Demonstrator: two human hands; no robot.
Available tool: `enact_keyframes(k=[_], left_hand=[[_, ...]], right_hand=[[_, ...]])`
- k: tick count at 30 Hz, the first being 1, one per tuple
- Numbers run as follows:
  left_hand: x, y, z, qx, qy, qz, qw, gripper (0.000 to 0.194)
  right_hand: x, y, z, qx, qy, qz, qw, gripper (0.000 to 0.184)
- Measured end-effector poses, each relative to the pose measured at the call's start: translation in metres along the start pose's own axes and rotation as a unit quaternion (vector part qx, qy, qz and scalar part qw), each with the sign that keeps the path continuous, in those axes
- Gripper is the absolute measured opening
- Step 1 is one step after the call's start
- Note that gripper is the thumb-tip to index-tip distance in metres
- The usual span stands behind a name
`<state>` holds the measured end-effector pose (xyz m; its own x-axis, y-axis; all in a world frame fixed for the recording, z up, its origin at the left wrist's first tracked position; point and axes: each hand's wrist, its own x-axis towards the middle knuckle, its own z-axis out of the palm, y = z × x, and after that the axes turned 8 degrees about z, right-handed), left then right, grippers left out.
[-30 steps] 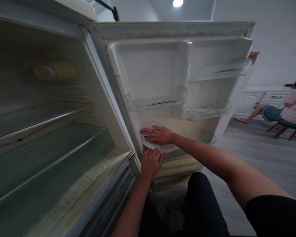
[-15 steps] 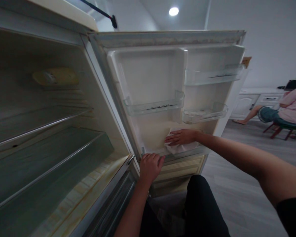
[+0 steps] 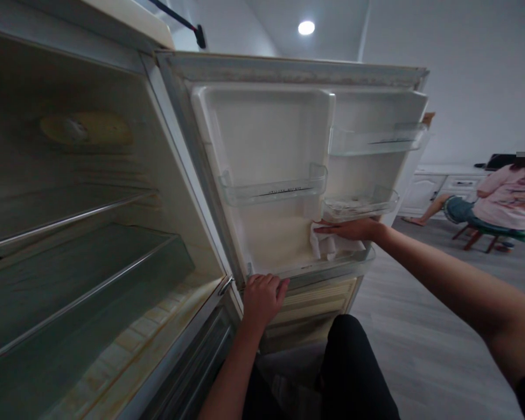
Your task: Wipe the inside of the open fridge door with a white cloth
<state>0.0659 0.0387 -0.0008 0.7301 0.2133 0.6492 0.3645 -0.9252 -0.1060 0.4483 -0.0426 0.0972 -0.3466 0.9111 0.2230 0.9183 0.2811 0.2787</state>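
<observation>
My right hand holds a white cloth against the inner panel of an open refrigerator door, below the small right-hand shelf. Its fingers lie nearly straight over the cloth, which hangs down in folds. At the lower left of the door, my left hand curls its fingers over the rim of the clear bottom door shelf. That hand hides the shelf's left corner.
On the left is the refrigerator interior with glass shelves and a yellowish lamp cover. Clear bins line the door above my hands. To the right, a person sits on a low stool near white cabinets.
My right hand and the cloth have slid right and slightly up along the door panel, the hand turning more edge-on. My left hand keeps its place on the shelf rim. The view has shifted slightly.
</observation>
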Motion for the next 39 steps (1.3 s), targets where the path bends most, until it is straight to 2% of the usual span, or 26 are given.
enact_keyframes(k=[5,10,14,16,20,22,26,29,34,39], left_hand=[[0.000,0.000,0.001,-0.002,0.002,0.001,1.000,0.035],[0.000,0.001,0.000,-0.001,0.004,0.004,1.000,0.034],[-0.001,0.000,0.000,-0.003,0.008,0.006,1.000,0.032],[-0.002,0.000,0.001,0.000,0.011,0.007,1.000,0.031],[-0.002,0.000,0.002,0.009,0.014,0.004,1.000,0.033],[-0.002,0.000,0.001,0.009,0.011,0.005,1.000,0.032],[-0.001,0.000,0.002,0.012,0.010,0.004,1.000,0.034],[0.000,0.000,0.005,0.020,0.015,0.003,1.000,0.034],[0.003,0.003,0.008,0.033,0.020,0.006,0.999,0.036],[0.004,0.005,0.008,0.033,0.021,0.002,0.999,0.036]], right_hand=[[0.001,-0.013,0.011,-0.084,0.036,0.005,0.996,0.061],[0.001,-0.016,0.015,-0.106,0.028,0.031,0.993,0.061],[0.004,-0.025,0.021,-0.128,0.045,0.038,0.990,0.065],[0.008,-0.032,0.025,-0.138,0.060,0.017,0.989,0.072],[0.019,-0.035,0.030,-0.147,0.085,-0.090,0.981,0.081],[0.021,-0.029,0.030,-0.143,0.091,-0.128,0.977,0.078],[0.014,-0.013,0.025,-0.162,0.099,-0.146,0.971,0.068],[-0.001,-0.004,0.020,-0.183,0.104,-0.124,0.970,0.068],[-0.023,-0.001,0.020,-0.194,0.130,-0.042,0.971,0.074],[-0.030,-0.004,0.026,-0.199,0.087,0.021,0.976,0.065]])
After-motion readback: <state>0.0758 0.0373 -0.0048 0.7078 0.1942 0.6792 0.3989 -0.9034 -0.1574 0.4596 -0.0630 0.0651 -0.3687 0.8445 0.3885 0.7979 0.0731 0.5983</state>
